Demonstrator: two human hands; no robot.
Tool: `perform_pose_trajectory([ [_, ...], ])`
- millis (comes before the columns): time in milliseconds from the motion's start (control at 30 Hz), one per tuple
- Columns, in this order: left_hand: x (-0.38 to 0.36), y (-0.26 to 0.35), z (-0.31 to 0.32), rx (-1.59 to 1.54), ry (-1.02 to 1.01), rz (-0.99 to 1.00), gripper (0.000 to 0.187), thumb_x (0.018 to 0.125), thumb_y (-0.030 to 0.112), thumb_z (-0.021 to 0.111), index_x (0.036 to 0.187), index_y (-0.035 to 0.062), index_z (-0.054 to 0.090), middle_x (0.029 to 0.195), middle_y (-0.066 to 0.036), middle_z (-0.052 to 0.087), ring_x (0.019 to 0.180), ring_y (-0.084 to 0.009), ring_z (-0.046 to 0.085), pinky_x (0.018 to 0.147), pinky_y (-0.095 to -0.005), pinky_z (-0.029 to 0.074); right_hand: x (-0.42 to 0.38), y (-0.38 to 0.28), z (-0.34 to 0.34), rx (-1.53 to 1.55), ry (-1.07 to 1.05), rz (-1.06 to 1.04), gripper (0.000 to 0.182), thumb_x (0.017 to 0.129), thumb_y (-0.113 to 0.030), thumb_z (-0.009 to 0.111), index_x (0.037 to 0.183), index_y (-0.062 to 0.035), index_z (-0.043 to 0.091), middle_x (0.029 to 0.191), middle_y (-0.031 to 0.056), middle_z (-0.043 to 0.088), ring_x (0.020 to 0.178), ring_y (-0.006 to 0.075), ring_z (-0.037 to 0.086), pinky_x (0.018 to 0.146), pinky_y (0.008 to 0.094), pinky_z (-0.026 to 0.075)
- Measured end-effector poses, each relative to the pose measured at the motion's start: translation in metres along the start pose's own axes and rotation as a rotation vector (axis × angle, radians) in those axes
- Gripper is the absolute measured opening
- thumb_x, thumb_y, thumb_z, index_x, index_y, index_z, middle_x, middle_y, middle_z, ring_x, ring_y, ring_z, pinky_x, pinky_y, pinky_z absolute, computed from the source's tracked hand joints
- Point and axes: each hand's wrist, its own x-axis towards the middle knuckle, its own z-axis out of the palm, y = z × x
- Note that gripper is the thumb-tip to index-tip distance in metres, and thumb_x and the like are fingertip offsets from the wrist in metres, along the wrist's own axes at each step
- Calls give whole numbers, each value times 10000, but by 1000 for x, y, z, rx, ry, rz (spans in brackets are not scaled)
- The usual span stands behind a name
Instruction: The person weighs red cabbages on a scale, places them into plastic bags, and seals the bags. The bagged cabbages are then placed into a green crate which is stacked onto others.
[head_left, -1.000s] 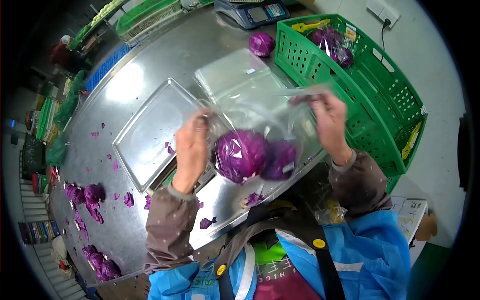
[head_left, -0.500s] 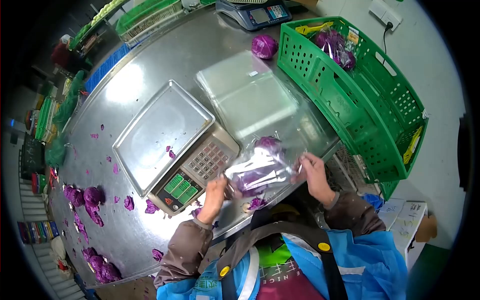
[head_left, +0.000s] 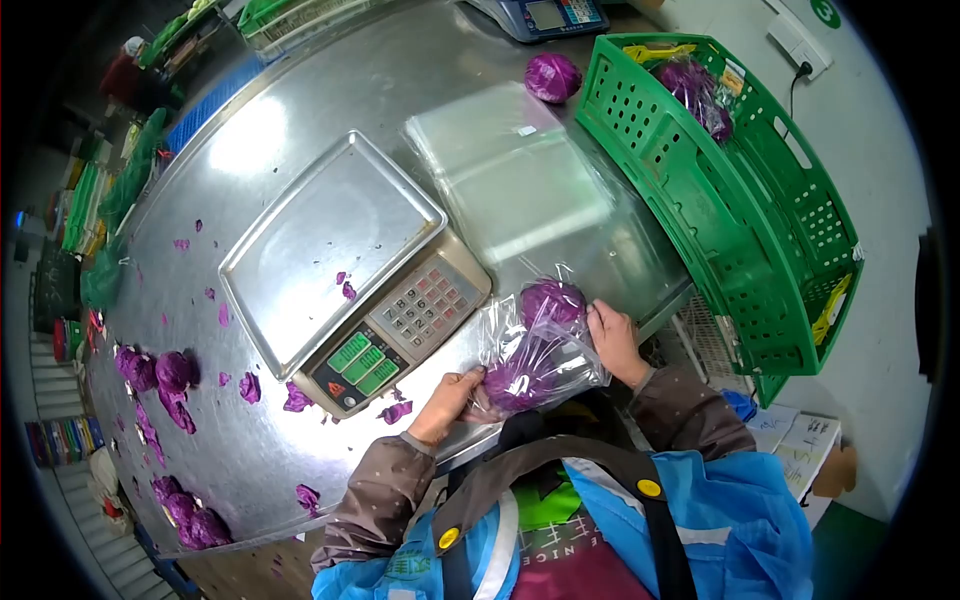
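A clear plastic bag point(head_left: 540, 345) with two red cabbages inside lies at the table's front edge, just right of the scale. The upper cabbage point(head_left: 553, 303) and the lower one show purple through the crinkled film. My left hand point(head_left: 452, 402) is closed on the bag's lower left side, by the lower cabbage. On the right, my right hand point(head_left: 615, 341) grips the bag beside the upper cabbage; some of its fingertips are hidden by the film.
A scale point(head_left: 350, 280) with a steel pan stands left of the bag. Flat plastic bags point(head_left: 520, 170) are stacked behind it. Green crates point(head_left: 690, 190) stand right, one holding bagged cabbage. Another cabbage point(head_left: 552, 77) sits near them. Several cabbages point(head_left: 176, 372) and loose leaves lie at left.
The bag has turned more upright and come down toward the table edge, its cabbages closer together. My right hand has moved in against the bag's side; my left hand has shifted slightly right and down.
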Motion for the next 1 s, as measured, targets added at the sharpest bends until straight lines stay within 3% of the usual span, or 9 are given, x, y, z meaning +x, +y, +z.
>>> perform_pose_trajectory([
  [33,-2,-10,-1,-8,2,0,327,874,240,469,699,-18,569,632,-164,605,540,-269,612,494,-318,507,-2,2,2,-52,10,11,211,849,-213,489,788,-11,500,627,202,532,630,399,538,578,468,395],
  [100,-5,-20,-2,1171,491,548,198,802,203,543,810,7,573,633,-178,592,575,-344,591,540,-381,489,0,-1,0,-109,-8,62,185,836,-213,504,830,-28,512,674,173,551,690,390,540,607,468,400],
  [233,-39,41,43,762,763,1043,283,705,43,591,972,16,503,1005,-192,501,918,-355,514,753,-403,430,6,-8,-3,-217,228,-107,206,780,-224,559,921,-79,525,816,81,557,862,326,513,699,424,395],
  [300,-43,41,62,958,407,1160,414,674,72,658,1041,-2,481,1120,-187,459,1036,-355,454,837,-364,399,8,-13,-14,-269,243,-183,194,757,-222,576,886,-85,530,818,61,540,872,298,499,723,404,381],
  [367,-36,36,80,1218,189,1011,699,556,159,747,1181,76,444,1219,-148,390,1131,-354,352,903,-437,331,5,-28,-28,-310,252,-256,183,734,-219,593,850,-92,534,820,41,523,883,270,485,747,383,366],
  [600,-21,25,76,1365,258,907,777,502,125,771,1204,153,438,1285,-140,312,1137,-424,300,898,-488,324,3,-31,-31,-343,-107,-516,141,729,-195,591,718,-64,539,685,77,516,619,251,526,541,339,398],
  [733,-20,26,70,1278,252,862,783,488,99,774,1198,160,447,1312,-155,289,1132,-447,304,927,-499,320,44,11,-99,152,271,66,122,774,-170,528,726,-60,547,684,108,565,612,292,540,539,383,416],
  [867,-19,28,66,1236,244,884,764,490,102,776,1184,159,463,1325,-172,276,1128,-453,311,942,-487,323,-20,121,-106,-910,-397,13,134,715,-184,558,684,-56,582,655,146,577,588,305,571,535,429,424],
  [1000,-17,32,63,1182,172,869,744,493,107,779,1171,147,478,1325,-184,278,1131,-437,316,946,-465,333,-35,117,-117,-918,-367,50,129,707,-189,544,690,-76,603,689,133,600,678,317,591,576,421,451],
])
